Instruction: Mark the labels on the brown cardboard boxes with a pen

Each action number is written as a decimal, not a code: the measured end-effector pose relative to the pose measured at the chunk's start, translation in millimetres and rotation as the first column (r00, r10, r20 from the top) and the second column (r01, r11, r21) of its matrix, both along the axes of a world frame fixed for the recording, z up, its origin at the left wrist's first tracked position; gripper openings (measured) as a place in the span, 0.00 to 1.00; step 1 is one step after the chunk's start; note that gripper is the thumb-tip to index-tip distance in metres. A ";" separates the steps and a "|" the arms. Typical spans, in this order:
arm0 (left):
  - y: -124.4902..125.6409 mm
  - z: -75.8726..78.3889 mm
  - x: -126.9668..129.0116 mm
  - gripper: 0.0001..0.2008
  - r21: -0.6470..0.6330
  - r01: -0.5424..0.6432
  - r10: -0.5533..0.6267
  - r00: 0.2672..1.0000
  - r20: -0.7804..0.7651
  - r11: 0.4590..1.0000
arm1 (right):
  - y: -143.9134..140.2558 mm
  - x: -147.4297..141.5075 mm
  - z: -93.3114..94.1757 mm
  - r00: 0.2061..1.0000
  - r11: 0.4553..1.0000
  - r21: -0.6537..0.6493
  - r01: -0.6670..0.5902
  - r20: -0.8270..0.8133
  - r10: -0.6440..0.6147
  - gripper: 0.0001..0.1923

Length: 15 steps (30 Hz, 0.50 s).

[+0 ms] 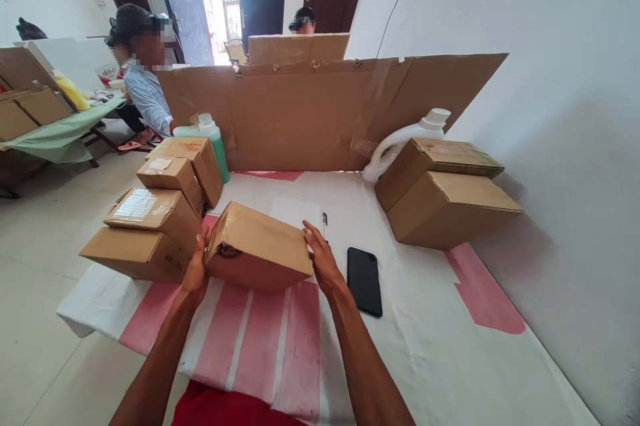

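A small taped cardboard box [257,246] is held just above the table between both my hands. My left hand [197,269] presses against its left end. My right hand [323,258] grips its right end. Under the box lies a white cloth with pink stripes [425,319]. A sheet of white paper [295,211] and a pen [325,223] lie just behind the box. A black phone [365,281] rests flat to the right of my right hand.
Several cardboard boxes [155,213] are stacked at the left, two larger boxes [445,203] at the right. A green bottle [215,139], a white jug [400,139] and a cardboard screen [320,113] stand behind. Two people sit beyond; a wall is at the right.
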<state>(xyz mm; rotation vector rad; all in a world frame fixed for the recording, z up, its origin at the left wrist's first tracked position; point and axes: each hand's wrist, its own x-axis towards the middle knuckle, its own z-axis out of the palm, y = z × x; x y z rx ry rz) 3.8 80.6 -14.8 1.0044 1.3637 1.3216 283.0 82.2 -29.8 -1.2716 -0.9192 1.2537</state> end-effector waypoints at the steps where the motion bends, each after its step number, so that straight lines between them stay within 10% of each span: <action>1: 4.1 1.7 1.0 0.35 -0.022 -0.016 0.018 0.992 0.125 1.000 | 0.7 -4.0 1.0 0.999 1.000 0.011 -0.001 -0.045 0.001 0.39; 5: 18.0 9.3 6.4 0.34 -0.028 -0.025 0.034 0.920 0.389 0.999 | -1.2 -17.1 5.4 0.979 0.999 0.025 -0.036 -0.198 0.041 0.34; 15: 31.7 31.5 38.5 0.24 0.113 0.015 -0.015 1.000 0.003 0.994 | -71.9 -13.1 -12.1 0.998 0.997 -0.072 0.035 -0.052 -0.039 0.30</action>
